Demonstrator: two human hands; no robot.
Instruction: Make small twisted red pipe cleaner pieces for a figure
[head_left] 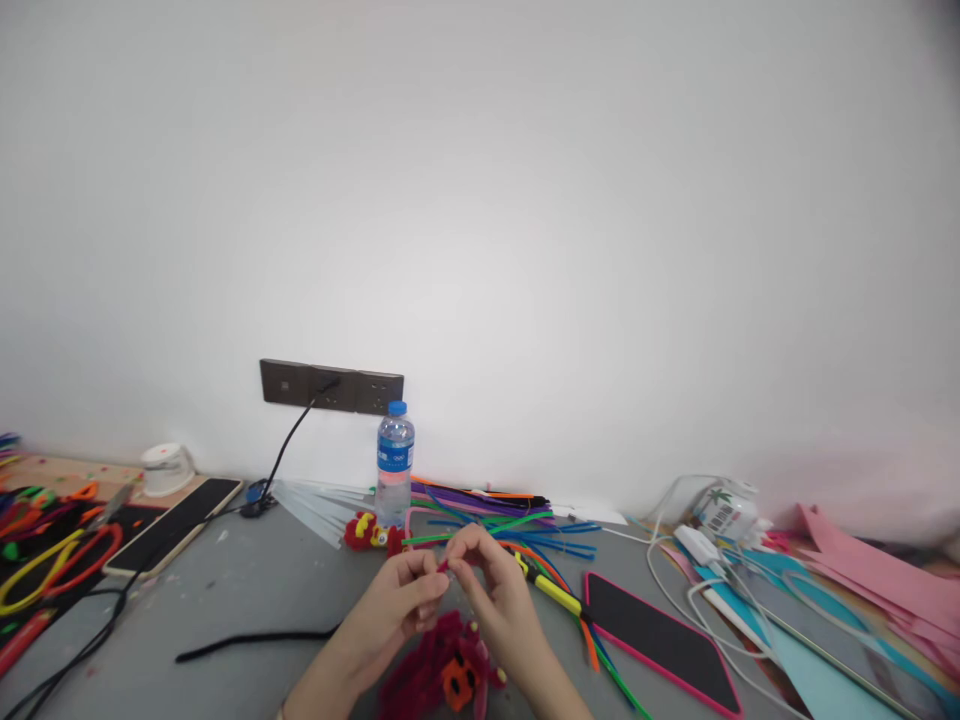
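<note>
My left hand [390,608] and my right hand [499,592] meet above the grey table [247,590], fingertips pinched together on a small red pipe cleaner piece [444,566]. Just below the hands lies a fuzzy dark red pipe cleaner figure [431,672] with an orange and black patch. A second small red and yellow pipe cleaner figure [366,530] rests behind the hands, at the foot of a water bottle [394,464].
Loose coloured pipe cleaners [495,515] lie by the wall. A pink-cased phone [660,640] lies at right, another phone [176,522] at left. A black pipe cleaner [251,640], cables, a charger [697,545], pink and blue sheets [877,585] and a wall socket [330,386] surround them.
</note>
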